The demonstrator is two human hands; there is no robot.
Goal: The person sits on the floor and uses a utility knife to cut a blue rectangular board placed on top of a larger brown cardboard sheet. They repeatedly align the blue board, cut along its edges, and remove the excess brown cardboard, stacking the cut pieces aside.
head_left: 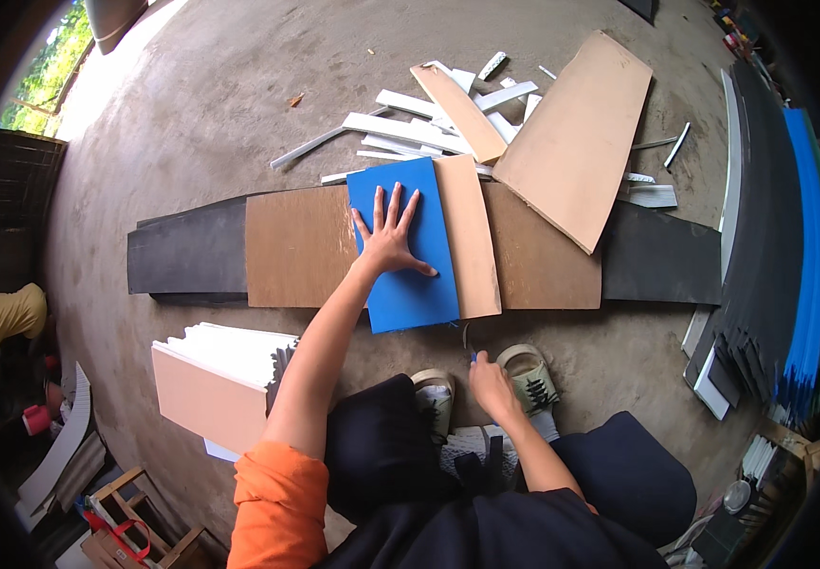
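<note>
My left hand (388, 248) lies flat with fingers spread on a blue rectangular sheet (419, 302). Beneath the sheet, a tan strip of board (472, 242) shows along its right side. Both lie across a long brown board (298, 251), and the blue sheet overhangs its near edge. Just below the sheet's near right corner, my right hand (495, 387) is closed around the blue handle of a thin, hooked-blade knife (467, 336). The curved blade points up toward the sheet's edge; whether it touches cannot be made out.
Dark panels (187, 248) extend under the brown board. A large tan board (576, 137) and white offcuts (410, 131) lie beyond. Stacked black and blue sheets (813, 256) stand at right, a pale stack (211, 379) near left. Another person (14, 318) bends at far left.
</note>
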